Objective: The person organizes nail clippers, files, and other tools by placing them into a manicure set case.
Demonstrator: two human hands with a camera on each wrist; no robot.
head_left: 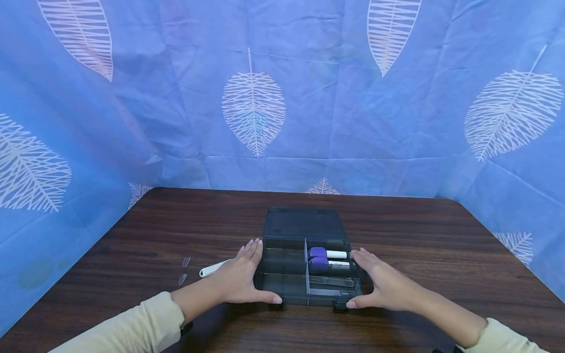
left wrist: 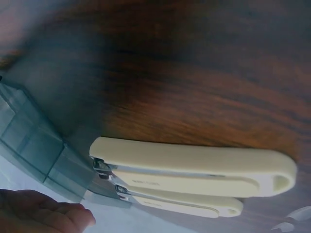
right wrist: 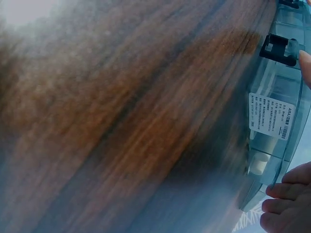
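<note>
A dark see-through plastic storage box [head_left: 293, 282] lies on the table with its lid [head_left: 304, 223] folded back. My left hand [head_left: 244, 272] is at its left side, fingers extended, thumb at the front edge. At the opposite side, my right hand [head_left: 381, 279] has its fingers stretched along the wall and its thumb by a black front latch [right wrist: 279, 49]. Two purple-and-white items [head_left: 319, 261] lie in the right compartments, above flat strip-like pieces [head_left: 331, 282]. Two cream nail clippers [left wrist: 194, 167] lie left of the box, partly behind my left hand in the head view.
Two small clear curved pieces [head_left: 186, 262] lie on the dark wood table [head_left: 212, 211], left of the clippers. A white printed label [right wrist: 271, 115] is on the box's side. Blue cloth [head_left: 309, 122] with white leaf prints hangs behind the table and along its sides.
</note>
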